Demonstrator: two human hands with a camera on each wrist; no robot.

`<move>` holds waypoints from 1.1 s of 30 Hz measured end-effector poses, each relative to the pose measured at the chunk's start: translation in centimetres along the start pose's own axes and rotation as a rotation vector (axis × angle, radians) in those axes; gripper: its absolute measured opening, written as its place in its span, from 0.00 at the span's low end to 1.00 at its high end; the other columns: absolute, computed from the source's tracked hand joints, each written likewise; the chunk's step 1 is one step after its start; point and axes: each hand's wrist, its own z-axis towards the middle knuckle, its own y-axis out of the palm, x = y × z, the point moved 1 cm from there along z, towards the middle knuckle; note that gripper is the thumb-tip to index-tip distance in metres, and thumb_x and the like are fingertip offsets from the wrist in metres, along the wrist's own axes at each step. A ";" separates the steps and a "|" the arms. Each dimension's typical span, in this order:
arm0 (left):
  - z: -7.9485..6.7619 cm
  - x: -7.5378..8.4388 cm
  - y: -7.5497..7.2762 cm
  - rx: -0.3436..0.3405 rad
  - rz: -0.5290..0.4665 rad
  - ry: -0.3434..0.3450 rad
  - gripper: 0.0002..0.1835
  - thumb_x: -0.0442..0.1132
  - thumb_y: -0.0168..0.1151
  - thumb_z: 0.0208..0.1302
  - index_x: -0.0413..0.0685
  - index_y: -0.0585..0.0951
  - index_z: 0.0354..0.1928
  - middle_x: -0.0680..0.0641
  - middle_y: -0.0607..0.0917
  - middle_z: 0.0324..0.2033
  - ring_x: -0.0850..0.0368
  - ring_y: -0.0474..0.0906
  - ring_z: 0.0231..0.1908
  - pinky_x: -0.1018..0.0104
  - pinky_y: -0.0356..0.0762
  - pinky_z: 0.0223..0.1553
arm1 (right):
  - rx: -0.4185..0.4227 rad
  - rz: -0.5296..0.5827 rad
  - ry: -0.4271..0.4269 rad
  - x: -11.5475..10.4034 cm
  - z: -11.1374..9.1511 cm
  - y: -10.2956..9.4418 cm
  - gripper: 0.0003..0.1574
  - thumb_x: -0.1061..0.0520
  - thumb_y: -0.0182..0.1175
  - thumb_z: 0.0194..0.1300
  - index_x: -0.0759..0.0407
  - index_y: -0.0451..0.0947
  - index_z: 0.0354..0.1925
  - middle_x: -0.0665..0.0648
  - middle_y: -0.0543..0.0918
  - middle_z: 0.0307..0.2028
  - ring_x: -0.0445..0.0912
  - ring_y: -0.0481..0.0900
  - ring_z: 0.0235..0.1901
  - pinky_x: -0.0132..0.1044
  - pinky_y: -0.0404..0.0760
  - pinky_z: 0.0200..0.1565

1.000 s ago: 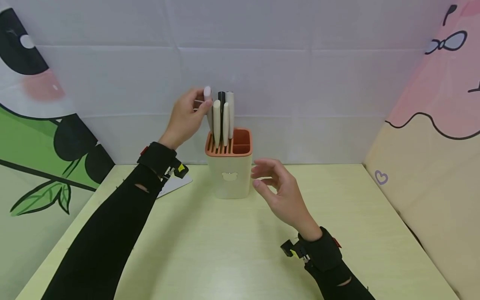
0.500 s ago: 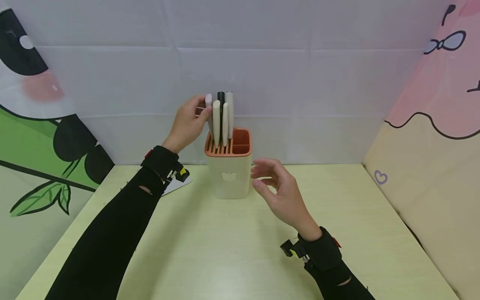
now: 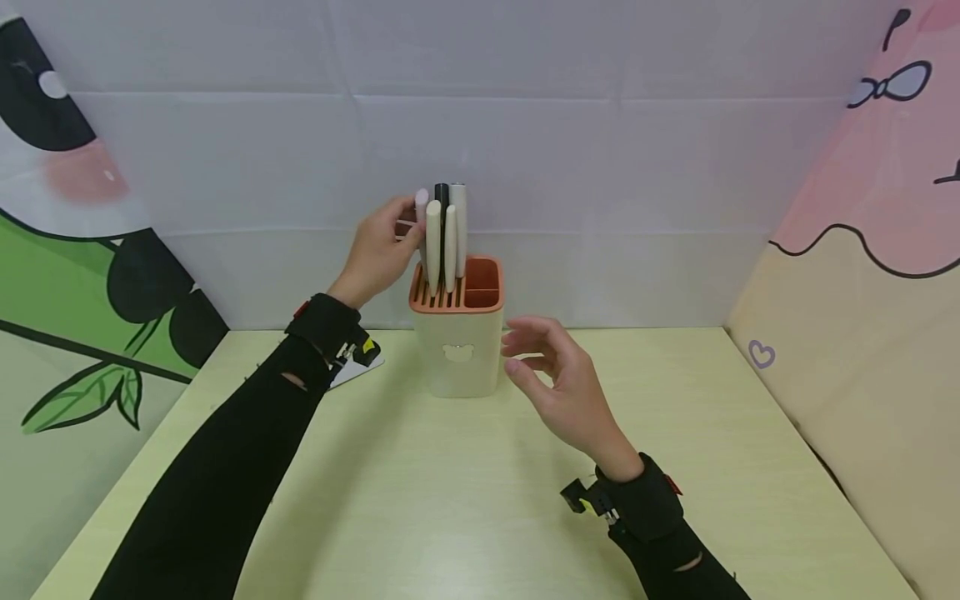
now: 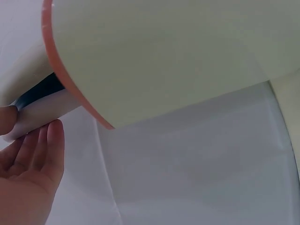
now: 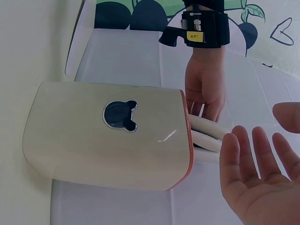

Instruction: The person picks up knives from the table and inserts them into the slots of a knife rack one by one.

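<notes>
A cream knife holder with an orange slotted top stands upright at the table's back. Several handles rise from its slots: a black one among white ones. My left hand pinches the leftmost, pale lilac-white knife handle between thumb and fingers; its lower end is at the slots. In the left wrist view the thumb and fingers lie on either side of that handle. My right hand hovers just right of the holder, fingers loosely bent, holding nothing.
A flat white board-like thing lies on the table, partly hidden by my left wrist. Orange open compartments fill the holder's right side. A pale cloth wall stands close behind it.
My left hand and the lilac-white knife have moved down and slightly right, the handle now close beside the other handles. My right hand has stayed in place.
</notes>
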 end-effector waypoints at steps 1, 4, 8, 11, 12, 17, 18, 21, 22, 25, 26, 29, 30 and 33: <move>0.0 -0.1 0.1 -0.004 0.000 -0.003 0.24 0.39 0.54 0.84 0.41 0.71 0.76 0.38 0.81 0.63 0.44 0.79 0.62 0.49 0.81 0.62 | 0.000 0.001 0.000 0.0 0.0 0.0 0.27 0.70 0.64 0.73 0.64 0.73 0.67 0.62 0.84 0.52 0.53 0.84 0.54 0.37 0.86 0.54; -0.2 -0.4 0.3 -0.013 -0.007 -0.002 0.25 0.38 0.54 0.83 0.41 0.70 0.77 0.38 0.80 0.64 0.44 0.80 0.62 0.49 0.82 0.62 | 0.000 0.003 0.001 0.0 0.0 0.0 0.27 0.70 0.64 0.73 0.64 0.73 0.67 0.62 0.84 0.53 0.53 0.85 0.54 0.37 0.86 0.54; -0.4 -0.5 0.7 -0.018 0.007 0.001 0.25 0.38 0.55 0.83 0.41 0.70 0.76 0.37 0.80 0.64 0.42 0.80 0.61 0.48 0.81 0.62 | -0.001 0.001 0.000 0.0 0.0 0.0 0.27 0.70 0.64 0.73 0.63 0.73 0.67 0.63 0.84 0.53 0.54 0.84 0.54 0.37 0.86 0.54; -0.4 -0.6 0.8 -0.020 0.019 0.000 0.25 0.38 0.55 0.83 0.41 0.70 0.77 0.37 0.80 0.64 0.41 0.80 0.61 0.47 0.81 0.62 | -0.003 -0.001 -0.002 0.0 -0.1 0.0 0.27 0.70 0.64 0.73 0.63 0.73 0.67 0.63 0.84 0.53 0.54 0.84 0.54 0.36 0.86 0.55; -0.4 -0.6 0.8 -0.022 0.021 -0.002 0.25 0.38 0.55 0.83 0.41 0.70 0.77 0.37 0.80 0.65 0.41 0.80 0.61 0.47 0.81 0.62 | -0.003 -0.001 -0.002 -0.1 -0.1 0.0 0.27 0.70 0.64 0.73 0.63 0.73 0.67 0.63 0.84 0.53 0.54 0.84 0.54 0.36 0.86 0.55; -0.6 -0.8 0.9 -0.039 0.047 -0.021 0.26 0.39 0.55 0.83 0.42 0.69 0.78 0.36 0.80 0.65 0.40 0.80 0.61 0.47 0.80 0.64 | -0.002 0.000 0.001 0.0 -0.2 0.0 0.27 0.70 0.64 0.73 0.63 0.73 0.67 0.64 0.84 0.53 0.53 0.84 0.54 0.36 0.86 0.55; -0.7 -0.9 0.9 -0.043 0.050 -0.025 0.27 0.40 0.55 0.83 0.42 0.68 0.78 0.36 0.80 0.65 0.40 0.80 0.61 0.46 0.79 0.64 | -0.002 0.000 0.002 0.0 -0.2 0.0 0.27 0.70 0.64 0.73 0.62 0.73 0.67 0.64 0.84 0.53 0.53 0.84 0.54 0.36 0.86 0.55; -0.8 -1.0 0.8 -0.056 0.058 -0.033 0.27 0.40 0.56 0.83 0.43 0.68 0.78 0.36 0.80 0.65 0.40 0.81 0.61 0.46 0.79 0.65 | -0.002 0.000 0.003 0.1 -0.1 0.0 0.27 0.70 0.64 0.73 0.62 0.73 0.67 0.63 0.84 0.53 0.53 0.85 0.54 0.36 0.86 0.55; -0.8 -1.1 0.7 -0.062 0.061 -0.034 0.27 0.39 0.56 0.83 0.43 0.68 0.78 0.36 0.80 0.65 0.40 0.81 0.61 0.46 0.79 0.65 | -0.002 0.000 0.002 0.1 -0.1 0.0 0.27 0.70 0.64 0.73 0.63 0.73 0.67 0.63 0.84 0.53 0.53 0.85 0.54 0.36 0.86 0.55; -1.0 -1.4 0.7 -0.076 0.072 -0.036 0.28 0.39 0.56 0.83 0.43 0.67 0.79 0.36 0.80 0.65 0.39 0.81 0.61 0.46 0.79 0.65 | -0.002 0.001 0.002 0.0 -0.1 0.0 0.27 0.70 0.64 0.73 0.64 0.73 0.67 0.64 0.84 0.53 0.53 0.85 0.54 0.36 0.86 0.55; -1.0 -1.4 0.6 -0.081 0.071 -0.037 0.28 0.39 0.56 0.83 0.43 0.67 0.79 0.36 0.80 0.65 0.39 0.81 0.61 0.46 0.79 0.65 | -0.001 0.002 0.002 0.0 -0.1 0.0 0.27 0.70 0.64 0.73 0.64 0.73 0.67 0.64 0.84 0.53 0.53 0.85 0.54 0.36 0.86 0.55; -1.2 -1.7 0.5 -0.093 0.064 -0.042 0.28 0.40 0.57 0.83 0.44 0.67 0.79 0.36 0.80 0.64 0.39 0.81 0.61 0.45 0.80 0.64 | -0.002 0.001 0.005 -0.1 -0.1 0.0 0.27 0.70 0.64 0.73 0.63 0.73 0.67 0.66 0.84 0.53 0.53 0.85 0.54 0.35 0.86 0.55; -1.3 -1.8 0.4 -0.097 0.060 -0.047 0.29 0.40 0.58 0.82 0.44 0.67 0.80 0.36 0.80 0.64 0.39 0.81 0.61 0.45 0.80 0.64 | -0.003 0.000 0.005 -0.1 -0.1 0.0 0.27 0.70 0.64 0.73 0.63 0.73 0.67 0.66 0.84 0.53 0.53 0.85 0.54 0.35 0.86 0.55; -1.8 -2.1 0.0 -0.106 0.063 -0.060 0.30 0.41 0.58 0.82 0.45 0.66 0.80 0.37 0.81 0.64 0.39 0.81 0.61 0.45 0.80 0.63 | -0.006 -0.004 0.005 -0.2 -0.1 -0.1 0.27 0.70 0.64 0.73 0.65 0.73 0.67 0.65 0.83 0.54 0.54 0.85 0.54 0.35 0.86 0.55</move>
